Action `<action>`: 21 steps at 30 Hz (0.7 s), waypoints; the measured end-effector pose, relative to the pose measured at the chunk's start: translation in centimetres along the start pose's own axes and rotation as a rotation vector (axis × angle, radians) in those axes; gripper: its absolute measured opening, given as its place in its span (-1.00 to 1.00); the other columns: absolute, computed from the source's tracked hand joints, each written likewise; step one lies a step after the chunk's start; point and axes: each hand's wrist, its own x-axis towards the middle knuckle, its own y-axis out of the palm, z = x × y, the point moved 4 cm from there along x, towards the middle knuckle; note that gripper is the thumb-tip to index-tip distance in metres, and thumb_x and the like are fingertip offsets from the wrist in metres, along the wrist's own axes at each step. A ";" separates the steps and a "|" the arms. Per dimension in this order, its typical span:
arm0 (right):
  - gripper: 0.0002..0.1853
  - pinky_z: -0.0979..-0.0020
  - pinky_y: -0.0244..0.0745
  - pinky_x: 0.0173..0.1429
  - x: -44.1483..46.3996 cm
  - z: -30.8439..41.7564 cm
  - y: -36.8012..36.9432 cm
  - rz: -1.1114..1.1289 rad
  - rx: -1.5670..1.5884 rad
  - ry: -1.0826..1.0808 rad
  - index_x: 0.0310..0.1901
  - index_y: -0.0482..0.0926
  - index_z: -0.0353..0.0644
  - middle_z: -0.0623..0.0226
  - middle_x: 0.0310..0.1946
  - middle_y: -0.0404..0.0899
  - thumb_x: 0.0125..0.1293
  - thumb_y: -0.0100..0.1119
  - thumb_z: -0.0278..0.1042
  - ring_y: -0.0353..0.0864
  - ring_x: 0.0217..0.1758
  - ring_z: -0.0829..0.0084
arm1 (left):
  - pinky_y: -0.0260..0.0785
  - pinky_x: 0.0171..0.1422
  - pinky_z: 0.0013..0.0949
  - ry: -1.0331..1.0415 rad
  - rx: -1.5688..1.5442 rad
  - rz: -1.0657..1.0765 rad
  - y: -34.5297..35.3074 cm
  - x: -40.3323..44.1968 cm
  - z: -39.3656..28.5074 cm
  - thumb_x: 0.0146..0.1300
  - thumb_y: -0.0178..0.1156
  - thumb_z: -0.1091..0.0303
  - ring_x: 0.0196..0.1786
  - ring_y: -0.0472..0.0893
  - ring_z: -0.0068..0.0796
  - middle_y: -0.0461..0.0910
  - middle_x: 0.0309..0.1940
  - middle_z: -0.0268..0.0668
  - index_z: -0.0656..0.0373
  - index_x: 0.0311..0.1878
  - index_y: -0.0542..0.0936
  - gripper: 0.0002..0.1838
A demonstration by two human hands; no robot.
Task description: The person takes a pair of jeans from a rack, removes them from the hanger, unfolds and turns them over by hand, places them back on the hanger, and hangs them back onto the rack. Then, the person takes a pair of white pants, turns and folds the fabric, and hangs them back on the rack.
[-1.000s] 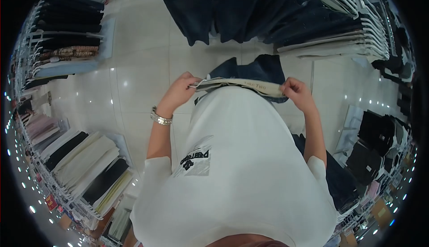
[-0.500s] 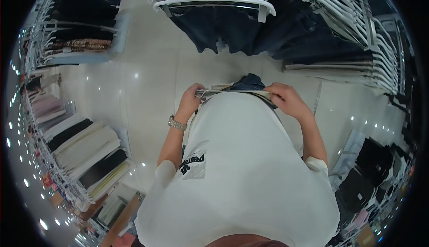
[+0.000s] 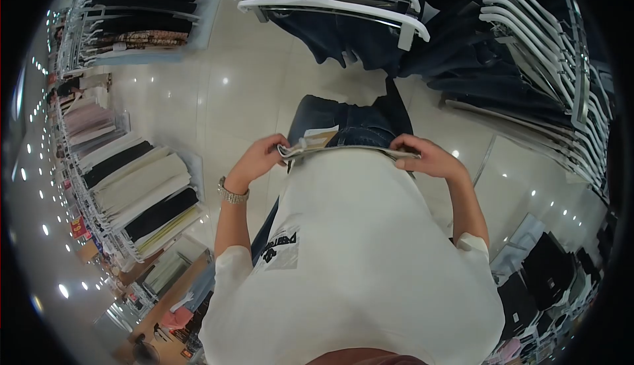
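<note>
Dark blue jeans (image 3: 317, 113) hang at my waist, held by the waistband (image 3: 356, 148): my left hand (image 3: 262, 156) clamps one end between thumb and fingers, my right hand (image 3: 428, 156) pinches it near the other. A pale tag (image 3: 320, 133) lies on the denim between my hands. The waistband sits against my white T-shirt (image 3: 370, 233), which hides what lies beneath it. Below spreads a glossy tiled floor (image 3: 241, 98). Ahead, white hangers (image 3: 343, 10) bear dark trousers (image 3: 323, 40); more hangers crowd the right, and racked garments (image 3: 142, 180) line the left.
</note>
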 end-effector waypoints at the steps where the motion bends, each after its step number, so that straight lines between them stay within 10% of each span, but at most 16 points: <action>1: -0.48 0.45 0.38 0.15 -0.1 -0.3 0.0 0.003 0.013 0.046 0.16 0.55 -0.18 0.44 -0.09 0.53 0.21 0.44 -0.18 0.48 -0.01 0.53 | 0.46 0.03 -0.47 0.033 -0.035 0.079 0.2 0.1 0.8 0.29 0.17 0.46 -0.12 0.57 -0.60 0.61 -0.15 -0.35 0.31 0.01 0.55 -0.76; 6: -0.42 0.38 0.34 0.32 -1.3 -0.6 1.0 -0.037 0.082 -0.042 0.28 0.53 -0.13 0.37 0.05 0.51 0.17 0.38 -0.36 0.48 0.17 0.41 | 0.38 0.22 -0.41 0.061 -0.112 0.194 -0.7 -0.2 3.1 0.24 0.22 0.49 0.05 0.48 -0.53 0.53 0.02 -0.35 0.28 0.22 0.51 -0.55; 12: -0.44 0.38 0.37 0.29 0.8 0.8 5.1 -0.303 -0.038 -0.023 0.24 0.55 -0.17 0.32 0.03 0.54 0.12 0.29 -0.57 0.51 0.16 0.35 | 0.34 0.28 -0.35 0.480 0.508 -0.015 -6.0 2.6 1.3 0.23 0.25 0.51 0.12 0.49 -0.42 0.54 0.06 -0.27 0.21 0.18 0.59 -0.59; 15: -0.52 0.36 0.40 0.27 2.4 0.1 6.0 -0.458 -0.229 -0.009 0.15 0.58 -0.20 0.31 -0.03 0.59 0.14 0.28 -0.64 0.55 0.15 0.35 | 0.39 0.21 -0.37 0.602 0.352 -0.088 -8.0 4.4 0.4 0.27 0.23 0.54 0.06 0.55 -0.43 0.63 0.00 -0.24 0.23 0.11 0.61 -0.68; 18: -0.62 0.36 0.44 0.23 3.7 -0.5 6.7 -0.680 -0.392 -0.069 0.08 0.60 -0.23 0.31 -0.09 0.63 0.20 0.27 -0.63 0.58 0.07 0.36 | 0.44 0.12 -0.40 0.237 0.152 -0.095 -10.6 6.6 1.5 0.30 0.19 0.57 -0.05 0.60 -0.46 0.68 -0.11 -0.24 0.24 0.11 0.60 -0.70; 21: -0.73 0.38 0.45 0.15 5.0 1.3 6.7 -0.923 -0.183 -0.109 0.03 0.61 -0.28 0.33 -0.09 0.66 0.30 0.23 -0.55 0.60 0.01 0.40 | 0.43 -0.02 -0.48 0.468 0.068 -0.206 -12.1 8.9 0.4 0.40 0.18 0.49 -0.17 0.56 -0.57 0.64 -0.24 -0.31 0.29 0.11 0.56 -0.75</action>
